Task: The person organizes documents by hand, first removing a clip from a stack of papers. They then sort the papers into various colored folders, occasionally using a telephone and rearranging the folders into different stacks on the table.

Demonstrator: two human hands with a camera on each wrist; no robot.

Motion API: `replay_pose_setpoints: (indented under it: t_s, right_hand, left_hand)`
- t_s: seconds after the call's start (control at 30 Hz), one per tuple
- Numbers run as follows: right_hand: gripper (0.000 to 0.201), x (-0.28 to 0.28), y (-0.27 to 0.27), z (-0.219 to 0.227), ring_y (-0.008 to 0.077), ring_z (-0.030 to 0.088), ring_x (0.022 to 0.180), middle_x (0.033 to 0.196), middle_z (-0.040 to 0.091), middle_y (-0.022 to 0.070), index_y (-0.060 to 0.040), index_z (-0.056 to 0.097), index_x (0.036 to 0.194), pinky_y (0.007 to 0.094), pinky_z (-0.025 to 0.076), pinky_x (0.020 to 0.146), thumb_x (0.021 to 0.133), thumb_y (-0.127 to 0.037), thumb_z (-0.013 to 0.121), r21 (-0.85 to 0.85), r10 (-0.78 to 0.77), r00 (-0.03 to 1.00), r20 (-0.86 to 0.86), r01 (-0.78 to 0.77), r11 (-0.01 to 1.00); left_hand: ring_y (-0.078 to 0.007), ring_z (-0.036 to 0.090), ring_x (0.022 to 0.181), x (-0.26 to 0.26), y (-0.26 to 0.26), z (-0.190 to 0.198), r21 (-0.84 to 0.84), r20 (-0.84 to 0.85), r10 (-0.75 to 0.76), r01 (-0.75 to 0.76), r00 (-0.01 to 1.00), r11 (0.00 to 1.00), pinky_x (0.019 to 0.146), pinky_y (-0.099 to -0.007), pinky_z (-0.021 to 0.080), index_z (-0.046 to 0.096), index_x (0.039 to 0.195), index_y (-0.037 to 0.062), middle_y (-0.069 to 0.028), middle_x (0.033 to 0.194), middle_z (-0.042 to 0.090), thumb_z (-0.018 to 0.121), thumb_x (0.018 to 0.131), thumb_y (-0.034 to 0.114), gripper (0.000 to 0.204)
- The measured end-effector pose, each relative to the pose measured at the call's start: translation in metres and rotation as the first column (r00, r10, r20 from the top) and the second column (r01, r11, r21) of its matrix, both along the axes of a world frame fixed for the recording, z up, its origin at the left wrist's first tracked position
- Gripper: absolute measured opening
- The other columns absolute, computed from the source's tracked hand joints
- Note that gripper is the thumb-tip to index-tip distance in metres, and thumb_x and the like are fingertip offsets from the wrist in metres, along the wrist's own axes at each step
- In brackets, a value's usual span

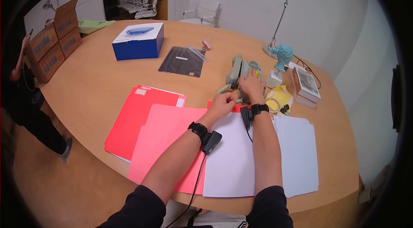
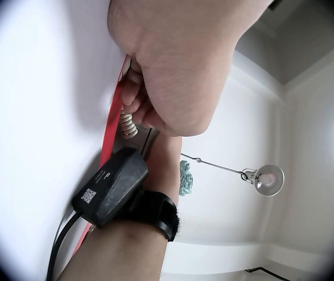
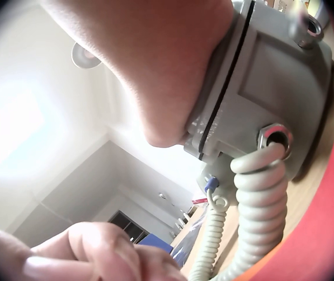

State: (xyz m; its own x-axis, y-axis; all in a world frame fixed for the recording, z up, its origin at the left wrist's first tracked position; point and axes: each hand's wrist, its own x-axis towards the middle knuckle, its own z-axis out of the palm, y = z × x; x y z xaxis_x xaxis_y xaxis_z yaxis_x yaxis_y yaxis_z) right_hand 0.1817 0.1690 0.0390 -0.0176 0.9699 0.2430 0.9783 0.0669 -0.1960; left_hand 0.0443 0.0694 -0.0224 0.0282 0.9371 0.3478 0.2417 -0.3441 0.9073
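Observation:
A grey desk telephone [image 1: 247, 65] with yellow keys and a handset on its left side sits toward the back right of the table. My right hand [image 1: 253, 86] rests on top of it, fingers extended over the keys. From a metal fitting on its grey housing [image 3: 287, 79] comes a thick coiled cord [image 3: 262, 196]. My left hand [image 1: 221, 105] lies low in front of the telephone, fingers loosely curled beside the cord, over the far edge of the white sheets [image 1: 228, 159]. In the right wrist view the left fingers [image 3: 105, 252] show nothing between them.
Red folders [image 1: 129, 129] and a pink sheet [image 1: 163, 142] lie left, more white paper [image 1: 297, 155] right. Behind stand a blue box [image 1: 137, 49], black folder [image 1: 180, 61], teal bust [image 1: 282, 55], books [image 1: 306, 83] and lamp [image 1: 279, 21]. A person stands far left.

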Motion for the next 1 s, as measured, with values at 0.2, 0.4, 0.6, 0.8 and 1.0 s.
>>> replay_pose_setpoints:
  t_s: [0.2,0.4,0.6,0.8,1.0]
  right_hand:
    - [0.07,0.0009,0.0005,-0.0004,0.0364,0.026,0.147,0.161,0.028,0.0113,-0.0039,0.034,0.151,0.0645,0.022,0.114,0.097,-0.048,0.04,-0.003,0.007,1.0,0.005,-0.007,1.0]
    - [0.071,-0.0003,-0.0022,0.0015,0.0378,0.024,0.147,0.161,0.027,0.0124,-0.002,0.031,0.152,0.0631,0.019,0.115,0.096,-0.045,0.037,-0.011,0.012,1.0,-0.008,-0.012,1.0]
    - [0.077,0.0009,0.0013,0.0001,0.036,0.017,0.15,0.165,0.015,0.0134,-0.0024,0.022,0.155,0.0655,0.018,0.115,0.097,-0.051,0.036,-0.058,0.015,0.999,0.033,-0.013,0.998]
    - [0.079,0.0019,0.0046,-0.0007,0.0346,0.014,0.151,0.166,0.01,0.0125,-0.0022,0.017,0.156,0.0656,0.016,0.115,0.098,-0.053,0.033,-0.086,0.023,0.998,0.064,-0.017,0.996]
    - [0.074,0.0014,-0.0019,0.0,0.035,0.016,0.151,0.164,0.017,0.0115,-0.0045,0.025,0.155,0.0641,0.014,0.117,0.098,-0.05,0.035,-0.05,0.028,0.999,0.018,-0.027,0.998]
  left_hand:
    - [-0.0096,0.058,0.062,0.0001,0.0008,-0.0006,-0.004,-0.002,-0.002,0.002,1.0,1.0,0.058,-0.0268,0.047,0.066,0.086,0.0,-0.0037,0.069,0.064,0.06,0.085,0.01,0.012]
    - [-0.009,0.057,0.063,0.0004,0.0023,-0.0014,-0.036,0.008,-0.014,0.015,1.0,0.999,0.058,-0.0262,0.046,0.066,0.086,-0.0002,-0.0033,0.069,0.063,0.059,0.086,0.009,0.012]
    - [-0.0086,0.057,0.063,-0.0005,-0.0002,-0.0001,-0.026,0.01,-0.015,0.015,1.0,1.0,0.058,-0.026,0.046,0.066,0.087,0.0001,-0.0027,0.069,0.063,0.059,0.087,0.009,0.011]
    - [-0.0092,0.058,0.063,-0.0005,0.0003,0.0001,-0.043,0.005,-0.014,0.014,1.0,0.999,0.058,-0.0263,0.046,0.066,0.087,0.0003,-0.0029,0.07,0.064,0.06,0.087,0.009,0.011]
    - [-0.0094,0.058,0.064,0.0009,0.0024,-0.0036,-0.035,0.023,-0.017,0.018,1.0,0.999,0.059,-0.0265,0.046,0.066,0.087,0.0002,-0.003,0.071,0.064,0.059,0.086,0.009,0.011]
